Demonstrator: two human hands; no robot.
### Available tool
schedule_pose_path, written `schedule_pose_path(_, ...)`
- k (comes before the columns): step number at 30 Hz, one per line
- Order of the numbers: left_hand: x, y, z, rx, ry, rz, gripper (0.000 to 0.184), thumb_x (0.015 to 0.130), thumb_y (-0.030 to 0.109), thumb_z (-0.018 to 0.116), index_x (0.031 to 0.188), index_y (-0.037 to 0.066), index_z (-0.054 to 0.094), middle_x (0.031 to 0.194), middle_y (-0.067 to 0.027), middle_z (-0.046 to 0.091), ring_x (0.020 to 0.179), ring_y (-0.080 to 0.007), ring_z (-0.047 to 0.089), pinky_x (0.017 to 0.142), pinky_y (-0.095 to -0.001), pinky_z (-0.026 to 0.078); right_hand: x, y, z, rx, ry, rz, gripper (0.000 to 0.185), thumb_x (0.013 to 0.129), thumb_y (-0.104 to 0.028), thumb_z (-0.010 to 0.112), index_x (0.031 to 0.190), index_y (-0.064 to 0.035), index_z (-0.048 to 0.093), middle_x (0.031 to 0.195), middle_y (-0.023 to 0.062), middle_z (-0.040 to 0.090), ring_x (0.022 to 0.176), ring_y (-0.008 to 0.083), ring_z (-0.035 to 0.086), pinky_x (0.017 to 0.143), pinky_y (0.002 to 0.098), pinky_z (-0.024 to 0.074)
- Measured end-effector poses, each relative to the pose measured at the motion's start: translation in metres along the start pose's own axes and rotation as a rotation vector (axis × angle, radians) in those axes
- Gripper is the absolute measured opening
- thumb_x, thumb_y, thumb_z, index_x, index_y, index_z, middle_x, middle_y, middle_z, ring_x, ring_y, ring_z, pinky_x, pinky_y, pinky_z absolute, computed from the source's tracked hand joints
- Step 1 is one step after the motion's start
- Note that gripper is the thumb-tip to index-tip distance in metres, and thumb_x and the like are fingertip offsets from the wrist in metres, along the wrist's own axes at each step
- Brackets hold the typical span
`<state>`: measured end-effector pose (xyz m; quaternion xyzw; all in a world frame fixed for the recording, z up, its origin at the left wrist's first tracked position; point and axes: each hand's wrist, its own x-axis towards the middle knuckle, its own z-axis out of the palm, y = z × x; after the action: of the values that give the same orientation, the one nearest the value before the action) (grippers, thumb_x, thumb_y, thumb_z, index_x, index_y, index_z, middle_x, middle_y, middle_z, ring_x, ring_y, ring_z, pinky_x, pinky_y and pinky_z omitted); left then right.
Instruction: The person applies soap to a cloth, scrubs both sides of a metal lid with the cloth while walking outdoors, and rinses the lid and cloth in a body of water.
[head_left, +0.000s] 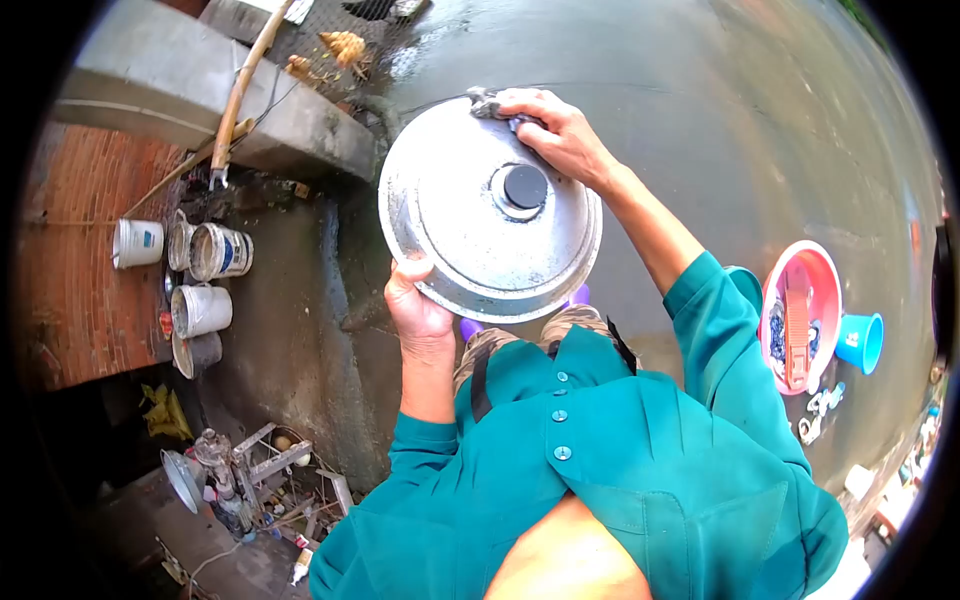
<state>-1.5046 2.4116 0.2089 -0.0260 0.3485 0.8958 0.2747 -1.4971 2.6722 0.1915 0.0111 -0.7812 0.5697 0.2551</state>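
A large round silver pot lid point(450, 190) with a black knob point(525, 187) is held up in front of my body. My left hand point(417, 302) grips its lower left rim, thumb on top and the other fingers hidden beneath. At the upper edge of the lid, my right hand point(555, 130) is closed on a dark grey crumpled scrubbing pad point(484, 102), pressed against the metal. Part of the pad is covered by my fingers.
To the right stand a pink basin point(822, 285) with a reddish-brown washboard point(797, 330) inside and a blue bucket point(860, 342). Several white buckets point(201, 310) line the brick area at left. A concrete beam point(290, 130) lies at upper left; the concrete ground point(700, 120) looks wet.
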Motion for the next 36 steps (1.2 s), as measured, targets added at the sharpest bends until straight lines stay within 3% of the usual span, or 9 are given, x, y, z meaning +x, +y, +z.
schedule_pose_path(3, 0.029, -0.044, 0.032, -0.062, -0.044, -0.117, 0.052, 0.066, 0.0, 0.052, 0.118, -0.005, 0.049, 0.111, -0.0171, 0.058, 0.104, -0.0304, 0.056, 0.096, -0.0408, 0.042, -0.069, 0.027, -0.054, -0.039, 0.275, 0.157, 0.032, 0.075, -0.005, 0.051, 0.106, -0.0052, 0.062, 0.115, 0.0146, 0.056, 0.113, 0.0271, 0.049, 0.098, 0.0331, 0.0387)
schedule_pose_path(7, 0.068, -0.092, 0.063, 0.009, -0.131, -0.225, 0.051, 0.068, 0.001, 0.052, 0.119, -0.005, 0.048, 0.113, -0.0181, 0.058, 0.105, -0.0312, 0.055, 0.096, -0.0433, 0.041, -0.147, 0.022, -0.066, -0.211, 0.602, 0.208, 0.04, 0.072, -0.001, 0.053, 0.111, -0.0074, 0.06, 0.119, 0.0137, 0.053, 0.115, 0.0291, 0.046, 0.1, 0.0382, 0.0358)
schedule_pose_path(11, 0.097, -0.154, 0.092, -0.037, -0.24, -0.477, 0.054, 0.071, 0.003, 0.053, 0.123, -0.005, 0.045, 0.12, -0.0196, 0.054, 0.112, -0.0338, 0.051, 0.101, -0.0479, 0.035, -0.179, -0.012, -0.081, -0.538, 0.614, 0.099, 0.036, 0.069, 0.0, 0.056, 0.104, -0.0046, 0.061, 0.114, 0.0121, 0.056, 0.112, 0.0306, 0.047, 0.096, 0.0411, 0.0376)
schedule_pose_path(14, 0.098, -0.198, 0.126, 0.064, -0.269, -0.52, 0.055, 0.068, 0.004, 0.055, 0.123, -0.003, 0.046, 0.121, -0.0173, 0.054, 0.115, -0.0329, 0.048, 0.103, -0.0466, 0.033, -0.193, -0.005, -0.121, -0.653, 0.74, 0.159, 0.035, 0.071, 0.0, 0.056, 0.105, -0.0042, 0.061, 0.114, 0.0118, 0.056, 0.111, 0.03, 0.048, 0.095, 0.0409, 0.0378)
schedule_pose_path(18, 0.117, -0.218, 0.158, 0.071, -0.435, -0.584, 0.057, 0.065, 0.003, 0.054, 0.122, -0.003, 0.047, 0.119, -0.0166, 0.054, 0.114, -0.0324, 0.048, 0.103, -0.0457, 0.032, -0.186, 0.006, -0.214, -0.581, 0.959, 0.268, 0.036, 0.077, -0.005, 0.054, 0.112, -0.0052, 0.059, 0.12, 0.0129, 0.053, 0.114, 0.0302, 0.046, 0.098, 0.0378, 0.037)
schedule_pose_path(25, 0.159, -0.216, 0.207, 0.148, -0.571, -0.57, 0.067, 0.057, -0.004, 0.052, 0.123, 0.001, 0.045, 0.116, -0.0134, 0.054, 0.108, -0.0305, 0.051, 0.097, -0.0426, 0.039, -0.099, 0.015, -0.327, -0.512, 0.877, 0.208, 0.031, 0.086, -0.008, 0.049, 0.116, -0.0029, 0.056, 0.123, 0.0127, 0.052, 0.119, 0.0246, 0.046, 0.102, 0.0323, 0.0334)
schedule_pose_path(31, 0.203, -0.215, 0.238, 0.181, -0.543, -0.59, 0.062, 0.056, -0.004, 0.054, 0.118, -0.001, 0.048, 0.108, -0.0134, 0.058, 0.101, -0.0301, 0.054, 0.092, -0.041, 0.043, -0.011, -0.003, -0.33, -0.791, 0.714, -0.065, 0.028, 0.078, -0.007, 0.054, 0.105, -0.0041, 0.06, 0.111, 0.0108, 0.059, 0.105, 0.0287, 0.052, 0.092, 0.0371, 0.0408)
schedule_pose_path(34, 0.233, -0.248, 0.24, 0.285, -0.531, -0.609, 0.056, 0.056, -0.003, 0.056, 0.112, -0.005, 0.051, 0.098, -0.0121, 0.06, 0.093, -0.0254, 0.058, 0.086, -0.037, 0.046, 0.018, 0.016, -0.302, -0.911, 0.485, -0.083, 0.032, 0.073, -0.012, 0.057, 0.105, -0.0062, 0.059, 0.109, 0.0088, 0.058, 0.103, 0.0263, 0.052, 0.089, 0.0383, 0.0411)
schedule_pose_path(36, 0.238, -0.269, 0.258, 0.219, -0.556, -0.66, 0.061, 0.06, -0.002, 0.055, 0.12, -0.002, 0.045, 0.108, -0.0109, 0.057, 0.101, -0.0234, 0.055, 0.09, -0.036, 0.044, 0.029, 0.029, -0.293, -0.952, 0.4, -0.056, 0.034, 0.07, -0.015, 0.059, 0.104, -0.0071, 0.057, 0.11, 0.0069, 0.057, 0.104, 0.0248, 0.052, 0.089, 0.0382, 0.0408)
